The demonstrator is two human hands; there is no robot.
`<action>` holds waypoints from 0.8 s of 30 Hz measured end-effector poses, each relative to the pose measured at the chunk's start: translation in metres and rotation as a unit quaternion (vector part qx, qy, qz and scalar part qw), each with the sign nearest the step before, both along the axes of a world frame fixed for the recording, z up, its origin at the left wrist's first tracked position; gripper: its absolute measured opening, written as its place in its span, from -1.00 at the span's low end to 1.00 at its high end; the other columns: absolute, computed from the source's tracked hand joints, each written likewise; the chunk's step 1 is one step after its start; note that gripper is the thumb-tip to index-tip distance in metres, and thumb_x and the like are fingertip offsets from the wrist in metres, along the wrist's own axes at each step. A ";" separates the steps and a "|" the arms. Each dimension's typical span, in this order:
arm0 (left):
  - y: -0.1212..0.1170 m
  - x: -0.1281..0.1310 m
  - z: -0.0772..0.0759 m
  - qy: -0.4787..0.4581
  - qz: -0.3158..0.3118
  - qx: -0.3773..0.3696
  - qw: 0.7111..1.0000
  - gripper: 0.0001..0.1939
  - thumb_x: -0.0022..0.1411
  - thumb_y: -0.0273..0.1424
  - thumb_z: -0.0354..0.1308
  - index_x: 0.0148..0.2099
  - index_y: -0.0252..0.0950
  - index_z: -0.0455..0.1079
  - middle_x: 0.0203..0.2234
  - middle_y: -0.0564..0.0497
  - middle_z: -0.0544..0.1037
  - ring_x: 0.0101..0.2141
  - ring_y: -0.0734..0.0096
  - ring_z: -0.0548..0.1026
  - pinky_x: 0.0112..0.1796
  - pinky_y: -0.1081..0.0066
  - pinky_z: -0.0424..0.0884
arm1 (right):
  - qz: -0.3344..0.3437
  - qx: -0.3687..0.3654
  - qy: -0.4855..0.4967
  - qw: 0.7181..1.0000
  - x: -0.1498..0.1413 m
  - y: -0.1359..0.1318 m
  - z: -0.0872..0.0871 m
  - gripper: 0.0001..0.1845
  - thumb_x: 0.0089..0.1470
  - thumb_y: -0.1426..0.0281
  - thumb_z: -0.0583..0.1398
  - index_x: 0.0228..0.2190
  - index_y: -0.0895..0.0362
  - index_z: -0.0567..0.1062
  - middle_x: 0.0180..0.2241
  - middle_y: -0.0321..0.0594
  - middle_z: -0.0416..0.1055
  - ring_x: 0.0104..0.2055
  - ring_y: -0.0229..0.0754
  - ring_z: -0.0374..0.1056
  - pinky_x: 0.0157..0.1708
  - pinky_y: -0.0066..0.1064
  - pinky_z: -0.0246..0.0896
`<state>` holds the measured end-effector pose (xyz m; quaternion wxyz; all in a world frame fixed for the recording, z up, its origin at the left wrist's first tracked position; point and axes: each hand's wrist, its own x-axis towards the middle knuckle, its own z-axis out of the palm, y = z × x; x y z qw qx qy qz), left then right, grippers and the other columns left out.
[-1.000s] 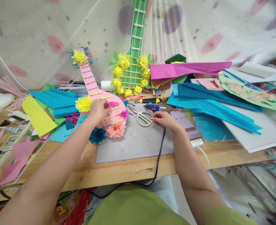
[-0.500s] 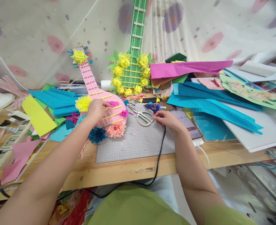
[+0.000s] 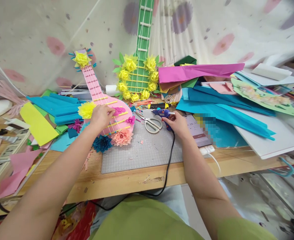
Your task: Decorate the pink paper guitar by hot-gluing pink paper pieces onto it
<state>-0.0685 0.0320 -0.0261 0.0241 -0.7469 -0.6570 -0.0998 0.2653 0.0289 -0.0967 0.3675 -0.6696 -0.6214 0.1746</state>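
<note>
A pink paper guitar (image 3: 99, 96) lies across the wooden table, trimmed with yellow, magenta, peach and dark blue paper flowers. My left hand (image 3: 100, 115) rests on its body, fingers curled and pinching a magenta paper flower (image 3: 119, 110). My right hand (image 3: 177, 122) is closed round the handle of a blue glue gun (image 3: 162, 113) lying at the far edge of the grey cutting mat (image 3: 142, 150). The gun's black cord (image 3: 169, 163) runs back over the table edge. Grey-handled scissors (image 3: 150, 123) lie just left of that hand.
A green paper guitar (image 3: 142, 50) with yellow flowers leans against the flowered curtain. Blue, pink and green paper sheets (image 3: 222, 110) pile up on the right, more blue and yellow sheets (image 3: 52, 113) on the left. A phone (image 3: 197, 128) lies beside my right wrist.
My right hand moved away from the scissors, up and right to the glue gun, and closed on its handle. My left hand stayed on the pink guitar's magenta flower.
</note>
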 end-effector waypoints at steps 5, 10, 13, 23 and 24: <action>-0.002 0.003 0.001 -0.058 0.039 -0.003 0.998 -0.62 0.22 -0.37 0.03 0.02 -0.28 0.52 -0.13 -0.11 0.61 -0.12 0.14 0.51 -0.06 0.25 0.35 | -0.010 0.074 0.016 0.997 -0.005 0.009 -0.017 -0.50 -0.11 -0.10 0.20 -0.49 0.06 0.23 -0.49 -0.22 0.34 -0.43 -0.16 0.24 -0.39 -0.31 0.15; -0.005 0.004 0.002 -0.112 0.094 -0.007 0.989 -0.59 0.19 -0.37 0.08 0.08 -0.29 0.45 -0.16 -0.09 0.61 -0.16 0.18 0.53 -0.10 0.28 0.38 | -0.014 0.119 -0.022 0.993 -0.004 0.012 -0.027 -0.57 -0.03 -0.04 0.17 -0.45 0.06 0.26 -0.44 -0.20 0.33 -0.36 -0.12 0.25 -0.30 -0.24 0.22; -0.007 0.004 0.003 -0.122 0.102 -0.002 0.987 -0.63 0.18 -0.38 0.09 0.04 -0.30 0.45 -0.16 -0.09 0.61 -0.17 0.19 0.52 -0.10 0.28 0.38 | -0.014 0.128 -0.031 0.991 -0.005 0.013 -0.030 -0.60 -0.02 0.01 0.19 -0.40 0.08 0.31 -0.38 -0.16 0.33 -0.33 -0.10 0.27 -0.26 -0.22 0.24; -0.008 0.005 -0.005 -0.120 0.096 0.022 0.988 -0.76 0.15 -0.34 0.10 -0.16 -0.26 0.50 -0.23 -0.07 0.60 -0.17 0.18 0.51 -0.11 0.27 0.37 | 0.005 0.080 -0.050 0.996 -0.012 0.022 -0.047 -0.48 -0.02 -0.04 0.18 -0.24 0.15 0.43 -0.24 0.01 0.37 -0.10 0.08 0.31 -0.09 -0.09 0.25; -0.007 0.006 -0.006 -0.102 0.088 0.031 0.990 -0.78 0.14 -0.32 0.13 -0.20 -0.27 0.50 -0.23 -0.09 0.59 -0.14 0.15 0.50 -0.08 0.25 0.35 | 0.007 0.076 -0.051 0.996 -0.013 0.023 -0.047 -0.47 -0.01 -0.04 0.18 -0.22 0.16 0.44 -0.23 0.02 0.38 -0.09 0.09 0.31 -0.08 -0.08 0.24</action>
